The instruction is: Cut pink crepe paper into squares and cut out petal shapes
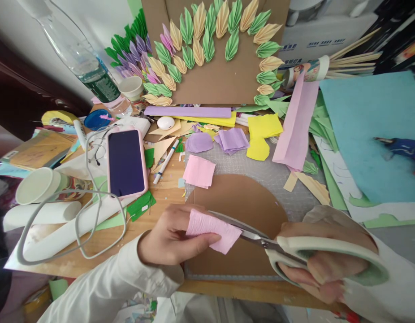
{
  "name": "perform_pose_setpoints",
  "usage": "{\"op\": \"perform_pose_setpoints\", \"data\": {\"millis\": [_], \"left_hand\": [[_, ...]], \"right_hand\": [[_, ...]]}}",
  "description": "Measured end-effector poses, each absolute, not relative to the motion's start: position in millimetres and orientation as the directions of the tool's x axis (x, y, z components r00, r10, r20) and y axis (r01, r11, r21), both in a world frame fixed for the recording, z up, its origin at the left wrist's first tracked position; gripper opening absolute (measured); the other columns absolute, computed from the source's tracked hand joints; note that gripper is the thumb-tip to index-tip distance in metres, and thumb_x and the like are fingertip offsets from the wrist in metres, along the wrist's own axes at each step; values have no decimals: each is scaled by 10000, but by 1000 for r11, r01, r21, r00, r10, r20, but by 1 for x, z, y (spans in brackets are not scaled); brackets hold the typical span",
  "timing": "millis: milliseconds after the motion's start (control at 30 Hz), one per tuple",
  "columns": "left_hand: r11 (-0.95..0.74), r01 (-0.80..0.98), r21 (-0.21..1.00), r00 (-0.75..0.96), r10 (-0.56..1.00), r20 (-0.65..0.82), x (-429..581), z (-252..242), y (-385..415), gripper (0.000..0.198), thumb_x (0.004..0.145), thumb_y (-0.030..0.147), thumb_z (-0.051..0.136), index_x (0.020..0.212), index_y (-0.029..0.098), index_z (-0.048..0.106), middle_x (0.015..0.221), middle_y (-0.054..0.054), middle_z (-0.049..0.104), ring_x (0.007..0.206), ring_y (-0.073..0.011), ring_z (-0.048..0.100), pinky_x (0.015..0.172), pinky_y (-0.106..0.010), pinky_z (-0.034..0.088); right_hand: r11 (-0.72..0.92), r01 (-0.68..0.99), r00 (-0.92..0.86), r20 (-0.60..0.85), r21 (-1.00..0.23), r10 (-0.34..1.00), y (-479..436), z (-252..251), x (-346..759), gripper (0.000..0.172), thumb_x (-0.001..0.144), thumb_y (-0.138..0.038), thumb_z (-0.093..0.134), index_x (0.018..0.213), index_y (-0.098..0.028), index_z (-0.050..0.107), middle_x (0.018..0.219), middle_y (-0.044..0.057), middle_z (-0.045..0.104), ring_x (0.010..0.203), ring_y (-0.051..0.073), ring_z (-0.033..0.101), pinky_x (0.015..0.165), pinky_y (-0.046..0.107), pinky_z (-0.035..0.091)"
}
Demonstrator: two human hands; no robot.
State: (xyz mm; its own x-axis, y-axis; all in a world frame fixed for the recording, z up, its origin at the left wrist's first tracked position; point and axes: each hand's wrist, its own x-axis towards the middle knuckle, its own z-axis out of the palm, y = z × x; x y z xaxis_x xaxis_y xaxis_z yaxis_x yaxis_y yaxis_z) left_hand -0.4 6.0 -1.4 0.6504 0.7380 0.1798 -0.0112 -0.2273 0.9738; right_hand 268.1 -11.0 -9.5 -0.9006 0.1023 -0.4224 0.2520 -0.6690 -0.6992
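Observation:
Between the thumb and fingers of my left hand (pixel 175 235) is a small pink crepe paper piece (pixel 214 231). My right hand (pixel 323 255) grips white-handled scissors (pixel 264 242), with fingers through the loops. The scissor blades are parted around the right end of the pink paper. Both hands are above a rounded brown cardboard piece (pixel 248 197). Just beyond lies a folded pink paper stack (pixel 199 171). Farther back are a rounded purple paper piece (pixel 199 141), a purple folded stack (pixel 232 140) and yellow paper pieces (pixel 264 127).
A phone (pixel 127 163), a looped white cable (pixel 89 197) and a paper cup (pixel 39 186) crowd the left. A plastic bottle (pixel 100 80) stands behind them. Upright cardboard (pixel 214 83) with folded paper leaves is at the back. Blue sheet (pixel 372 134) and pink folded strip (pixel 296 125) lie right.

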Motion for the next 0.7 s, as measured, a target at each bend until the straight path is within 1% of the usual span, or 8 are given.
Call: {"op": "perform_pose_setpoints", "data": {"millis": [100, 233, 300, 400, 500, 567, 700], "left_hand": [[-257, -38, 966, 653, 725, 219, 2, -2, 6, 152, 815, 66, 635, 831, 139, 767, 794, -129, 769, 714, -198, 719, 645, -259, 574], [-282, -44, 959, 658, 714, 240, 3, -4, 5, 156, 794, 56, 655, 859, 146, 764, 802, -113, 775, 717, -193, 727, 656, -246, 578], [-271, -34, 962, 659, 717, 225, 3, -4, 5, 151, 797, 61, 654, 844, 151, 765, 797, -110, 776, 713, -192, 727, 654, -243, 577], [-254, -35, 967, 666, 716, 212, 4, -4, 4, 155, 804, 61, 646, 837, 154, 766, 807, -112, 777, 717, -188, 727, 653, -242, 575], [-225, -56, 973, 675, 709, 203, 4, -4, 4, 156, 809, 57, 639, 833, 146, 765, 812, -125, 774, 728, -195, 726, 661, -256, 574], [-208, -68, 976, 678, 708, 198, 3, -4, 4, 149, 809, 53, 638, 824, 128, 765, 805, -141, 769, 728, -202, 723, 658, -263, 570], [-192, -42, 981, 681, 713, 168, 3, -4, 4, 153, 819, 68, 629, 824, 131, 768, 794, -140, 766, 718, -209, 718, 648, -276, 564]], "right_hand": [[-685, 209, -925, -368, -698, 93, -6, -6, 268, 580, 735, -764, 531, 665, -194, 450, 456, -72, 418, 366, 56, 379, 327, 156, 298], [-713, 187, -921, -374, -676, 113, -5, -3, 266, 590, 748, -774, 507, 717, -186, 457, 482, -78, 394, 395, 50, 337, 366, 157, 311], [-738, 157, -930, -349, -656, 113, -8, -9, 266, 579, 751, -757, 531, 724, -181, 470, 484, -73, 404, 396, 51, 351, 356, 149, 317], [-773, 92, -959, -265, -628, 101, -14, -26, 267, 543, 760, -707, 578, 727, -173, 484, 473, -66, 434, 374, 53, 387, 326, 139, 337], [-774, 47, -964, -231, -631, 129, -18, -38, 267, 503, 788, -652, 592, 692, -170, 487, 445, -64, 465, 326, 55, 411, 291, 136, 359], [-759, 49, -956, -251, -650, 154, -20, -37, 266, 501, 794, -644, 589, 667, -170, 485, 427, -68, 463, 310, 55, 415, 278, 129, 355], [-731, 123, -904, -380, -672, 198, -20, -22, 264, 563, 757, -719, 566, 632, -182, 455, 381, -92, 396, 285, 36, 345, 263, 118, 307]]}}
